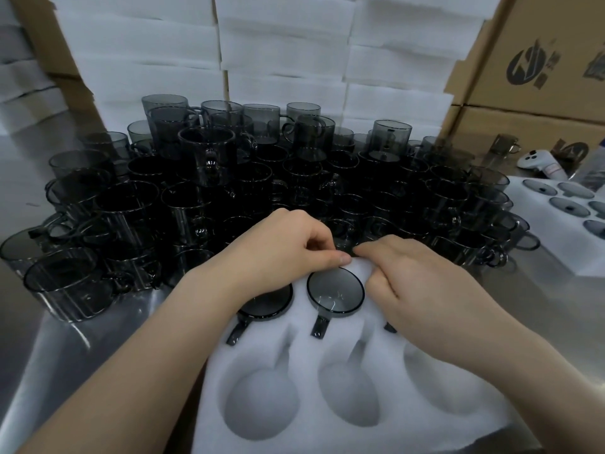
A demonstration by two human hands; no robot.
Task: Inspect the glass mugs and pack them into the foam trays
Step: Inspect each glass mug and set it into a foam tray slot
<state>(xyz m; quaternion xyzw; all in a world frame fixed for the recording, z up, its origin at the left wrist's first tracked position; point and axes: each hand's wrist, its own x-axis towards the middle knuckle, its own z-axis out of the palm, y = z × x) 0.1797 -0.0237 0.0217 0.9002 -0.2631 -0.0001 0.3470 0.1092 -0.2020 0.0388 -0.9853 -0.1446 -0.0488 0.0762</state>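
Head camera looks down at a white foam tray [304, 342] with moulded round pockets on a steel table [65, 355]. Its far row holds smoky grey glass mugs [335, 293], its three near pockets [262, 401] are unfilled, and loose mugs [209, 165] crowd behind. Left hand [281, 250] and right hand [422, 283] meet at the tray's far edge, fingers curled, seemingly pinching the foam; seating mugs well likely means holding the foam flat and lining up each handle with its slot.
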